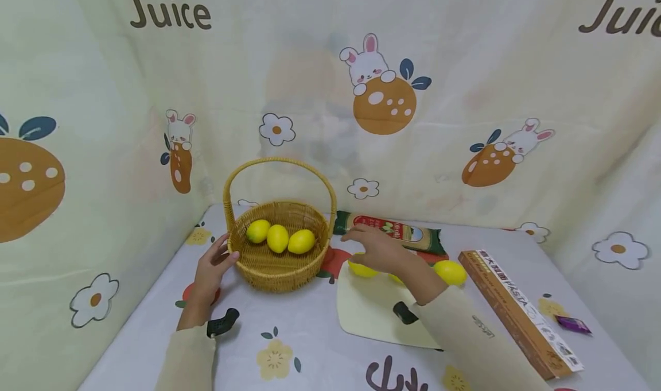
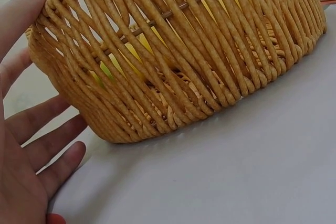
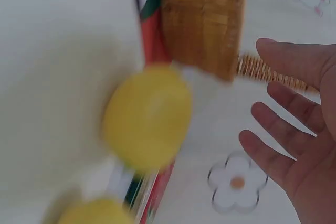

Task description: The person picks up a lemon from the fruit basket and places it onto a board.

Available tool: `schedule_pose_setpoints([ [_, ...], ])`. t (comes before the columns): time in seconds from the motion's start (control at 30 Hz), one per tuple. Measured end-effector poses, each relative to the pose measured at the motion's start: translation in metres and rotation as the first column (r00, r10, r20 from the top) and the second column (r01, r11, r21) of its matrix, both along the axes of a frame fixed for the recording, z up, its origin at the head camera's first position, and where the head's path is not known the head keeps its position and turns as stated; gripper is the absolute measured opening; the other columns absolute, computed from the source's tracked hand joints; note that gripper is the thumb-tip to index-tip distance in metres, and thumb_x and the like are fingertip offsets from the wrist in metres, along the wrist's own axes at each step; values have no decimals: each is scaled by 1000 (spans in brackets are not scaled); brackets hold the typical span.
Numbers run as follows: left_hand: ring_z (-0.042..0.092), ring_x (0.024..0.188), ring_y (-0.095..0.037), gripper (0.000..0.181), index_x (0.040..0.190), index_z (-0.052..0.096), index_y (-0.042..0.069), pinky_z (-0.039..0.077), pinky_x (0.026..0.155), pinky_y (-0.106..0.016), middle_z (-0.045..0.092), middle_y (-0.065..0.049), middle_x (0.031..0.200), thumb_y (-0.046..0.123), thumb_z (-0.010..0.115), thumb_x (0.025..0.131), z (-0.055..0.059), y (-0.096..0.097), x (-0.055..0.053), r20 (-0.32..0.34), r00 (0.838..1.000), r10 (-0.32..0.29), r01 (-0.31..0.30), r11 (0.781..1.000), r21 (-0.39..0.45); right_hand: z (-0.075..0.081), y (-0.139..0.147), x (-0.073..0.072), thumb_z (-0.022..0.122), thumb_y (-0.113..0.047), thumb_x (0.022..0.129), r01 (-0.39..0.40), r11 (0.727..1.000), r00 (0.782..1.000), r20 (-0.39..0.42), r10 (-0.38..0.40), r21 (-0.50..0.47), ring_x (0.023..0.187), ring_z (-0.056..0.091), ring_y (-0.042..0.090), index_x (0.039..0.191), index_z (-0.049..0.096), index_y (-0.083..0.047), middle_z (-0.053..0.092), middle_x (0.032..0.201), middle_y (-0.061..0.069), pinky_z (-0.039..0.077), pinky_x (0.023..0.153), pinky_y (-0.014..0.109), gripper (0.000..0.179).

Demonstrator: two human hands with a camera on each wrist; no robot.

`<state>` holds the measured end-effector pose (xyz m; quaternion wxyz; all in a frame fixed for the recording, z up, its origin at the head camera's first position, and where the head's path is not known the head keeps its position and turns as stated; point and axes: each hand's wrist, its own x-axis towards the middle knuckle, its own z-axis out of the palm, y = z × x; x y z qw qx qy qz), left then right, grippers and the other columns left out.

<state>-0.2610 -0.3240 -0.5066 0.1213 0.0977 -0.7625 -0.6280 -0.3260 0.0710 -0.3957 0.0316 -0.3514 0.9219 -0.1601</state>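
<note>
A wicker basket [image 1: 279, 276] with a tall handle holds three lemons [image 1: 277, 239]. At its left side, my left hand [image 1: 212, 270] touches the wall with spread, fairly straight fingers; the left wrist view shows the thumb [image 2: 31, 3] by the rim. My right hand [image 1: 379, 250] hovers over the cutting board [image 1: 377, 316], fingers extended and holding nothing. Beneath it lies a lemon [image 1: 363, 268], which appears apart from the hand in the right wrist view. A second lemon is mostly hidden by the right arm, and another lemon [image 1: 450, 273] lies right of the forearm.
Behind the board lies a green and red packet [image 1: 413, 236]. A long pasta box [image 1: 516, 310] stretches along the right, with a small purple packet [image 1: 573, 324] beyond it. Patterned cloth [image 1: 310, 92] hangs behind and at both sides of the table.
</note>
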Motion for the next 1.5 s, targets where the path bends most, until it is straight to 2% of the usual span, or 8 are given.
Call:
schedule_pose_setpoints([
  [0.17, 37, 136, -34, 71, 153, 33, 28, 28, 109, -55, 37, -16, 150, 35, 68, 92, 4, -14, 9, 5, 999, 44, -44, 999, -14, 4, -53, 0, 70, -23, 91, -118, 990, 993, 8, 119, -78, 118, 51, 21, 131, 62, -18, 52, 132, 1, 46, 96, 37, 42],
  [0.27, 35, 137, -34, 72, 154, 31, 29, 27, 110, -54, 36, -16, 152, 38, 67, 92, 6, -17, 9, 11, 1000, 26, -26, 999, -24, 3, -74, -3, 70, -22, 91, -139, 986, 990, 3, 140, -88, 118, 51, 20, 130, 62, -17, 53, 133, 1, 45, 97, 35, 40],
  [0.43, 36, 137, -34, 72, 154, 31, 28, 27, 110, -55, 36, -16, 151, 37, 68, 92, 7, -21, 9, 0, 999, 38, -38, 999, -30, -1, -107, -10, 67, -23, 93, -155, 987, 988, 7, 155, -39, 122, 49, 22, 133, 59, -13, 49, 138, 4, 41, 102, 36, 41],
  [0.6, 35, 136, -34, 71, 154, 31, 27, 26, 109, -56, 36, -17, 151, 36, 67, 93, 6, -22, 10, -13, 999, 36, -37, 999, -40, -12, -133, -17, 66, -24, 94, -131, 990, 991, -2, 131, 51, 127, 45, 22, 138, 55, -17, 41, 145, 5, 40, 103, 37, 47],
  [0.8, 37, 135, -35, 69, 153, 33, 25, 26, 109, -56, 38, -18, 149, 32, 67, 93, 1, -17, 6, -45, 999, 12, -13, 1000, -24, -20, -141, -26, 64, -24, 94, -95, 990, 995, -15, 98, 109, 132, 40, 23, 141, 52, -20, 38, 148, 5, 38, 105, 41, 49],
  [0.97, 37, 135, -35, 69, 153, 33, 26, 26, 109, -56, 38, -17, 150, 33, 67, 93, 1, -11, 4, -40, 999, 13, -14, 1000, -27, -26, -144, -32, 63, -24, 95, -46, 991, 999, 11, 45, 128, 135, 36, 25, 146, 46, -23, 33, 152, 7, 36, 107, 45, 54],
  [1.2, 36, 136, -35, 70, 153, 33, 28, 26, 110, -56, 37, -16, 151, 35, 67, 93, -1, -6, 0, -18, 1000, 7, -7, 1000, -21, -30, -146, -34, 69, -14, 88, -3, 977, 995, 100, -19, 212, 142, 25, 24, 153, 32, -34, 26, 157, 3, 34, 108, 46, 78],
  [1.5, 38, 134, -34, 68, 152, 35, 26, 27, 110, -54, 39, -17, 149, 33, 68, 93, -2, 7, -1, -26, 1000, -14, 14, 1000, 2, -33, -138, -36, 58, -2, 94, -21, 965, 998, 60, 6, 260, 140, 32, 22, 151, 37, -29, 37, 152, -4, 28, 112, 40, 67],
])
